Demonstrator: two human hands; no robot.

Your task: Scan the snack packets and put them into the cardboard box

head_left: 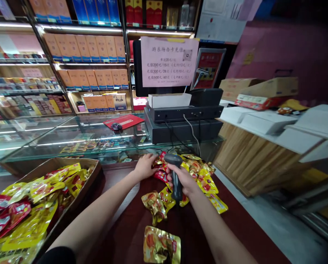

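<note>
Right at mid-frame, the right hand (186, 180) is wrapped round a dark grey, pistol-shaped plastic barcode scanner (176, 179), handle down above the dark-red tabletop (125, 234)! Just to its left, the left hand (146, 165) reaches palm-down onto shiny red foil packets (161, 175); whether it grips one, I cannot tell. Yellow-and-gold foil packets (207, 182) heap up right of the scanner, one gold foil packet (162, 244) lies apart at bottom centre, and over at lower left, an open brown cardboard box (96, 171) brims with red and yellow packets (45, 190).

Dark red tabletop (125, 229): loose gold, yellow, red packets (207, 182); filled cardboard box (97, 169) at left.
</note>
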